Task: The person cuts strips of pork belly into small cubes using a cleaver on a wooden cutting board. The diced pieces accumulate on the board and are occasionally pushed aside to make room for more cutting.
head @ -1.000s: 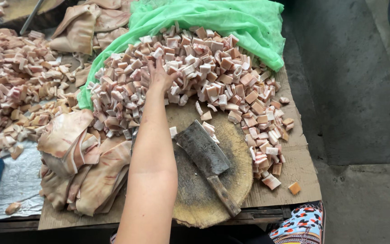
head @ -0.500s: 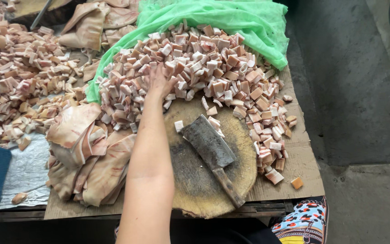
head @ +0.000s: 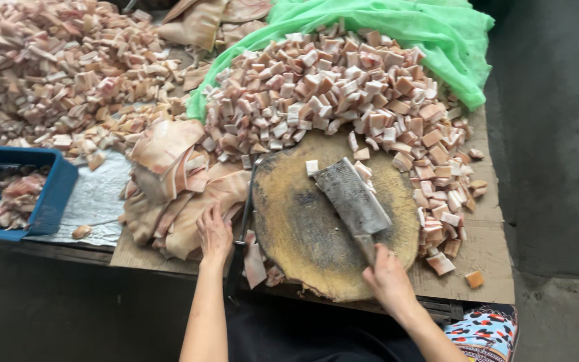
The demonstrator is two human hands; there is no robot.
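Observation:
My left hand [head: 214, 233] rests on a stack of large raw meat slabs with skin [head: 175, 181] at the left of a round wooden chopping block [head: 303, 228]. My right hand [head: 387, 271] grips the handle of a broad cleaver [head: 351, 198] that lies flat on the block. A big heap of cubed meat pieces [head: 330, 94] lies behind the block on a green net [head: 410, 33]. A single cube [head: 311, 167] sits on the block near the blade.
A second heap of cut pieces [head: 41, 74] covers the left of the table. A blue plastic basket [head: 48, 194] with some meat stands at the left edge. Loose cubes [head: 447, 221] trail along the block's right side on cardboard [head: 484, 248]. Dark floor lies to the right.
My left hand has pulled back from the cube heap to the meat slabs near me. My right hand has come into view and taken the cleaver's handle. The view has shifted.

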